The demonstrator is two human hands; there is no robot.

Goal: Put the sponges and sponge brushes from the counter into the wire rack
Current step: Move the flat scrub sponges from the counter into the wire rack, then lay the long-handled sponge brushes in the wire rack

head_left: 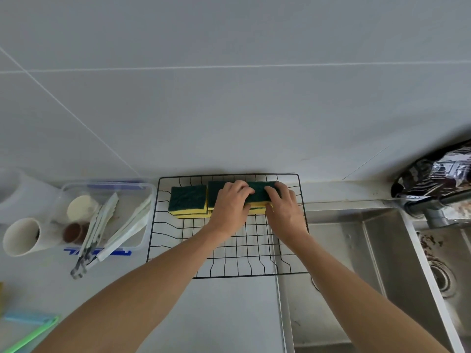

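A black wire rack (254, 250) lies on the counter against the wall, its right part over the sink. At its far left lies a stack of green-topped yellow sponges (188, 203). To the right of it sits another green and yellow sponge stack (258, 193), partly covered by my hands. My left hand (230, 205) presses on the stack's left part, and my right hand (283, 207) grips its right end, fingers curled over the top sponge. At the bottom left edge lie a light blue handle (25, 317) and a green handle (33, 336), their heads out of view.
A clear plastic tub (150, 200) with white tongs, a small white lid and a brown cup stands left of the rack. A white mug (23, 236) lies further left. The steel sink (369, 250) with a faucet (430, 205) is on the right.
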